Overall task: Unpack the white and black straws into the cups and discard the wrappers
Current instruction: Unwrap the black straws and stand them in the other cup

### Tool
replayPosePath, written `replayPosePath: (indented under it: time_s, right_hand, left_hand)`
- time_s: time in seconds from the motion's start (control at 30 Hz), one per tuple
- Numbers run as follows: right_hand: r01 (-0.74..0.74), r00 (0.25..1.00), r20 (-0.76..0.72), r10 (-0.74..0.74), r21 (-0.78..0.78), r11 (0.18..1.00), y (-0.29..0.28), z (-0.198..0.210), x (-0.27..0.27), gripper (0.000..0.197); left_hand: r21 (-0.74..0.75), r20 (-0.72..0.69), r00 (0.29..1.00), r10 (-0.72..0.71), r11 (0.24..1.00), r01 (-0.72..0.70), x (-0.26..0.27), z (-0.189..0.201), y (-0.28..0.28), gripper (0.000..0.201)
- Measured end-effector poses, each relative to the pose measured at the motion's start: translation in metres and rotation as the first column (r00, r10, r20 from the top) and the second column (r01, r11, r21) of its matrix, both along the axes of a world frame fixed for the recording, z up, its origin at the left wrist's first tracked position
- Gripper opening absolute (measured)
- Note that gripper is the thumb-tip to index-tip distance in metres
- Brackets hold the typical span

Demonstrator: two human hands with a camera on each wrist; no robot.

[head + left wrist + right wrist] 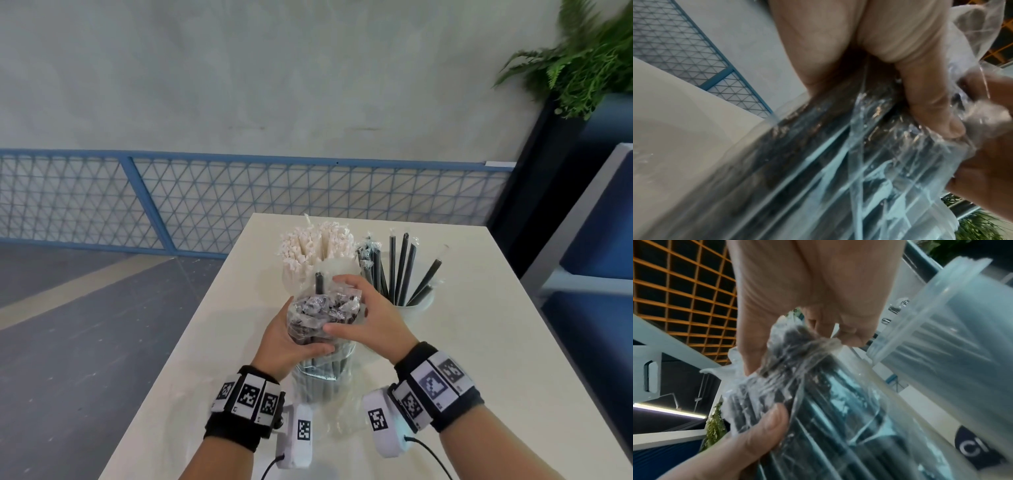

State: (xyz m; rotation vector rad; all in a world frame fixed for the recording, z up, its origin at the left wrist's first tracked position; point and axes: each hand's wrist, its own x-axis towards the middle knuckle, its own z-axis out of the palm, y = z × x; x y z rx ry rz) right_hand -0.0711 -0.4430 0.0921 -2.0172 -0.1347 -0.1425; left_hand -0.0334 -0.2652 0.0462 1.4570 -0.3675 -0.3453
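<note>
- A clear bag of black straws [323, 329] was held up on end over the near part of the white table [479, 342], with its long side going up and down and its open top up.
- The left hand [291, 337] was wrapped around the side of the bag, thumb in front.
- The right hand [371, 313] was curled over the bag's top, and the plastic was pinched by its fingers [851, 334].
- One black straw [319, 282] was seen poking straight up out of the bag.
- White straws [317, 245] were stood in one cup [291, 279] behind the bag.
- Black straws [402, 270] were leaned in another cup [423, 303] beside it.
- A dark label [978, 449] was seen on a cup, but only "CI" could be read.
</note>
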Motion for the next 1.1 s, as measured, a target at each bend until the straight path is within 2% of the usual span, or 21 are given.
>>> replayPosePath:
  time_s: [0.07,0.1,0.2,0.33,0.47,0.57,0.7,0.87,1.1]
  right_hand:
    - [0.001,1.0,0.028,-0.003,0.061,0.998,0.001,-0.001,0.001,0.052]
    - [0.001,0.999,0.049,-0.003,0.036,0.999,0.002,-0.002,0.0,0.047]
    - [-0.05,0.995,0.083,0.053,-0.041,0.998,0.005,-0.001,-0.001,0.052]
    - [-0.157,0.987,0.017,0.157,0.037,0.987,0.002,0.004,0.0,0.062]
    - [-0.174,0.983,-0.029,0.18,0.153,0.973,0.0,0.004,0.0,0.041]
    - [-0.086,0.996,0.0,0.088,0.206,0.975,0.003,0.003,-0.001,0.023]
    - [-0.009,0.998,0.058,0.002,0.115,0.993,0.007,0.009,-0.003,0.015]
    - [-0.024,0.991,0.132,0.012,0.095,0.995,0.004,0.027,-0.002,0.004]
    - [-0.069,0.989,0.14,0.055,0.095,0.993,-0.002,0.042,-0.003,0.007]
  left_hand:
    - [0.0,0.0,1.0,0.002,1.0,-0.002,-0.002,-0.001,-0.001,0.073]
    - [-0.008,0.001,1.0,0.003,1.0,-0.003,-0.002,-0.001,-0.001,0.073]
    - [0.004,0.003,1.0,0.007,1.0,-0.007,-0.001,0.001,0.001,0.079]
    - [0.07,-0.022,0.998,-0.067,0.995,0.068,0.002,0.004,0.005,0.077]
    - [0.086,-0.038,0.996,-0.076,0.993,0.079,0.001,0.006,0.004,0.076]
    - [0.089,-0.02,0.998,-0.056,0.994,0.057,-0.001,0.008,0.004,0.062]
    - [0.111,0.017,1.0,-0.019,0.994,0.017,-0.005,0.012,0.001,0.061]
    - [0.126,-0.035,0.998,0.056,0.991,-0.051,-0.006,0.006,0.0,0.057]
    - [0.177,-0.03,0.997,0.067,0.982,-0.06,-0.004,0.002,0.001,0.059]
